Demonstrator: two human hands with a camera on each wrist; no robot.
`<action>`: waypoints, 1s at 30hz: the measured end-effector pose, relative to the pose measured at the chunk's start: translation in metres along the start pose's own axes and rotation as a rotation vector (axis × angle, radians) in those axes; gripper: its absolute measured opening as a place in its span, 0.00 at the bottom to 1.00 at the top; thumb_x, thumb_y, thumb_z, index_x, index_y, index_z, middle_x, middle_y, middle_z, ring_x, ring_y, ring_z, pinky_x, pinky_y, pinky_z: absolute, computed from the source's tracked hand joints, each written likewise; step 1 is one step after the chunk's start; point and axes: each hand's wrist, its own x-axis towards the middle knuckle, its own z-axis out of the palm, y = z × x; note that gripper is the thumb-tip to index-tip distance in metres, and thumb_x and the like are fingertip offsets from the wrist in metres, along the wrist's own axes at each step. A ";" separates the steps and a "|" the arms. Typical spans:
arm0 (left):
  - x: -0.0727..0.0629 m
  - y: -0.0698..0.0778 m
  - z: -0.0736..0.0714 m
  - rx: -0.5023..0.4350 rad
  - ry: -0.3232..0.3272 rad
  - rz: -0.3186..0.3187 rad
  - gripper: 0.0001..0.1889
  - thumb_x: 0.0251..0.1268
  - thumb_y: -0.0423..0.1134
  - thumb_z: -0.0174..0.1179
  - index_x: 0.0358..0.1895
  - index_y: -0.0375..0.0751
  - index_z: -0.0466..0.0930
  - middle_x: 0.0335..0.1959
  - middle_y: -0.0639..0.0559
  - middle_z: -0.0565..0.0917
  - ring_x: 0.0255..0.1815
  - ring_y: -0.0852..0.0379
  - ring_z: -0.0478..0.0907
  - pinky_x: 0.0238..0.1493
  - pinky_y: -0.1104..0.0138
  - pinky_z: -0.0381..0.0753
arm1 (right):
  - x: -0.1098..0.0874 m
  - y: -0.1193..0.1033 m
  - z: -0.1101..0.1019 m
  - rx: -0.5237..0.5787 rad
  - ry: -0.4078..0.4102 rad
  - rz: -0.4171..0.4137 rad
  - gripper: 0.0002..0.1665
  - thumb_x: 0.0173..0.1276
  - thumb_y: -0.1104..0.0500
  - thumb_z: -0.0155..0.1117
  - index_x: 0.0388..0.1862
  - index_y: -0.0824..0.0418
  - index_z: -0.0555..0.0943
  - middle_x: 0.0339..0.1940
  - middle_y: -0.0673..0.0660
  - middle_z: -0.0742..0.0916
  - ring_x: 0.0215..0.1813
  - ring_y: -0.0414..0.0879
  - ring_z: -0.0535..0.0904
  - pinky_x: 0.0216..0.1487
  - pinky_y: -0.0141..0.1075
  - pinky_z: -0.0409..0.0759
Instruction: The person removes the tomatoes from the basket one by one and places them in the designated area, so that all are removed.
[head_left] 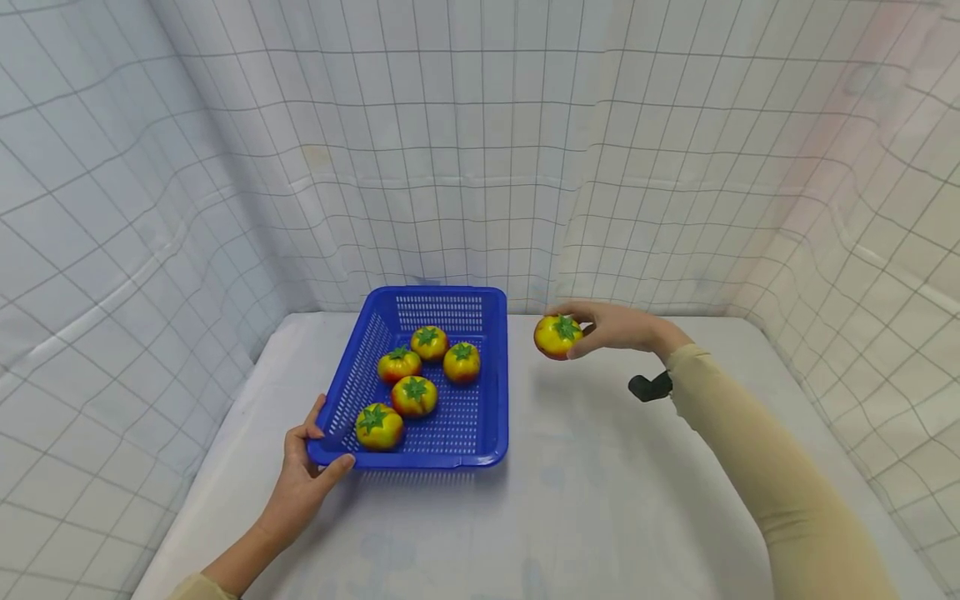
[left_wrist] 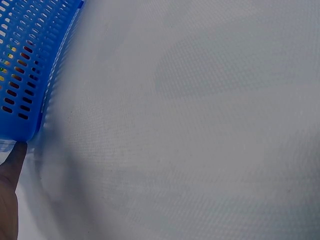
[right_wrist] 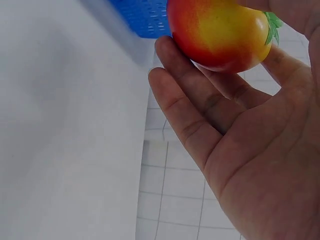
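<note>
My right hand (head_left: 617, 327) pinches a shiny yellow-red tomato (head_left: 557, 337) with a green star-shaped leaf top, above the table to the right of a blue plastic basket (head_left: 494, 400). In the right wrist view thumb and fingers hold this tomato (right_wrist: 220, 32) from its sides, while two fingers stretch out below it. My left hand (head_left: 298, 479) grips the basket's near left corner, thumb at the front rim and fingers along the left side. Several like tomatoes (head_left: 415, 397) lie inside the basket. The left wrist view shows only part of the hand, touching the basket corner (left_wrist: 22, 131).
A white cloth covers the table (head_left: 585, 517). White grid-patterned curtains (head_left: 480, 150) enclose it at the back and on both sides. A small black object (head_left: 649, 387) sticks out by the right wrist.
</note>
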 end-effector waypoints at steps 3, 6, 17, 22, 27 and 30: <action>0.000 0.000 0.000 0.000 0.001 0.004 0.23 0.77 0.28 0.55 0.53 0.50 0.48 0.85 0.51 0.37 0.80 0.36 0.43 0.59 0.80 0.71 | -0.003 0.007 0.000 0.005 0.007 0.034 0.43 0.62 0.50 0.76 0.74 0.35 0.69 0.71 0.55 0.73 0.71 0.57 0.66 0.69 0.58 0.67; 0.000 -0.001 0.000 0.007 0.002 0.004 0.23 0.77 0.28 0.55 0.53 0.50 0.48 0.86 0.52 0.37 0.79 0.35 0.44 0.58 0.80 0.71 | -0.006 0.014 0.001 0.000 0.017 0.062 0.42 0.62 0.49 0.76 0.73 0.33 0.69 0.72 0.56 0.72 0.71 0.58 0.66 0.69 0.59 0.66; -0.001 -0.001 0.000 0.030 0.007 -0.006 0.23 0.77 0.29 0.55 0.54 0.49 0.48 0.86 0.53 0.37 0.78 0.34 0.45 0.57 0.80 0.72 | -0.013 0.040 0.005 -0.014 0.025 0.104 0.40 0.62 0.50 0.76 0.71 0.34 0.71 0.71 0.57 0.73 0.72 0.58 0.66 0.71 0.61 0.63; -0.001 -0.001 0.000 0.014 0.005 -0.004 0.23 0.77 0.29 0.55 0.54 0.49 0.48 0.86 0.53 0.37 0.78 0.33 0.45 0.57 0.80 0.72 | -0.015 0.051 0.009 -0.025 0.029 0.141 0.40 0.62 0.48 0.76 0.71 0.31 0.71 0.73 0.57 0.72 0.73 0.57 0.65 0.71 0.63 0.60; 0.000 -0.001 0.000 0.024 -0.006 0.005 0.23 0.77 0.28 0.55 0.54 0.49 0.47 0.85 0.53 0.36 0.80 0.33 0.42 0.58 0.81 0.70 | -0.013 0.062 0.014 -0.004 0.016 0.128 0.42 0.62 0.52 0.75 0.74 0.38 0.70 0.73 0.61 0.71 0.74 0.60 0.63 0.71 0.64 0.60; 0.001 -0.001 0.000 0.026 -0.012 0.009 0.23 0.77 0.28 0.55 0.54 0.48 0.47 0.85 0.53 0.36 0.80 0.33 0.42 0.59 0.81 0.70 | -0.012 0.067 0.017 0.006 0.010 0.137 0.42 0.61 0.52 0.75 0.74 0.38 0.70 0.74 0.62 0.70 0.74 0.60 0.63 0.71 0.64 0.61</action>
